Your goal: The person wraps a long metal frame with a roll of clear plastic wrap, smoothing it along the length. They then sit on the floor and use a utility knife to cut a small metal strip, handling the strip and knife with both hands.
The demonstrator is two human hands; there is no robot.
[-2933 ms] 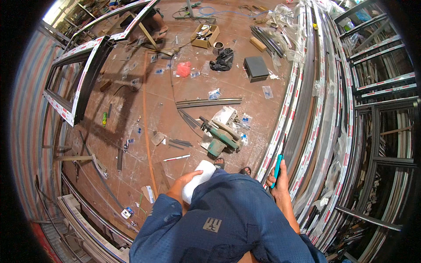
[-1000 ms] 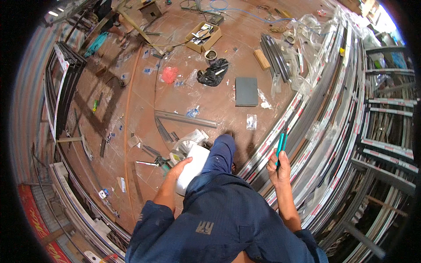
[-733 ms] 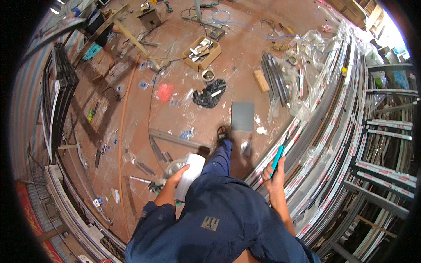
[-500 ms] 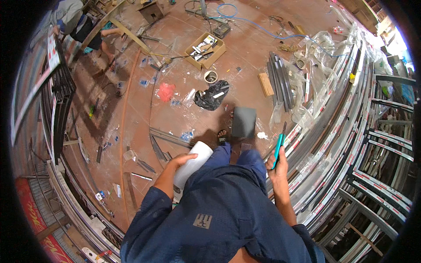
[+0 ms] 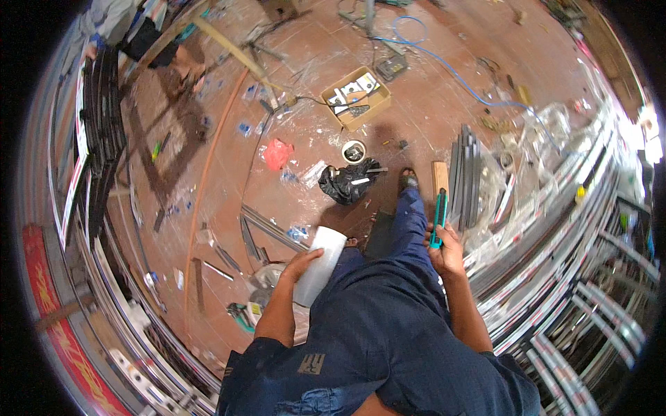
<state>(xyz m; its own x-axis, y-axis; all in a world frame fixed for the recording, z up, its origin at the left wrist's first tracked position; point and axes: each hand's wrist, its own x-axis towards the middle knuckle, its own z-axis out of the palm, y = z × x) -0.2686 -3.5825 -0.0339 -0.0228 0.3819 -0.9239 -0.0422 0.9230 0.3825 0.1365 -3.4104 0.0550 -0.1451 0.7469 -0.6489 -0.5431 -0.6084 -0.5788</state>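
My left hand [image 5: 300, 265] is closed around a white roll [image 5: 324, 260], perhaps plastic film, held upright against my left thigh. My right hand [image 5: 446, 251] grips a teal utility knife [image 5: 440, 220], its dark tip pointing away from me. Beyond the knife, a wooden block [image 5: 440, 177] lies on the floor beside a stack of dark grey profiles [image 5: 463, 177]. Ahead of my feet, a black plastic bag [image 5: 341, 186] lies crumpled next to a roll of tape [image 5: 354, 150]. A dark grey board [image 5: 378, 236] is partly hidden behind my right leg.
An open cardboard box [image 5: 372, 114] of small items stands ahead, with a blue hose [image 5: 451, 67] beyond. Long wrapped profiles [image 5: 527, 256] line the right side; dark frames [image 5: 104, 132] stand at left. Another person's leg [image 5: 182, 64] shows at far left. A red bag [image 5: 278, 154] lies mid-floor.
My right leg has stepped forward past the grey board. Both hands keep hold of the roll and the knife. The view has shifted, and the floor items appear farther right.
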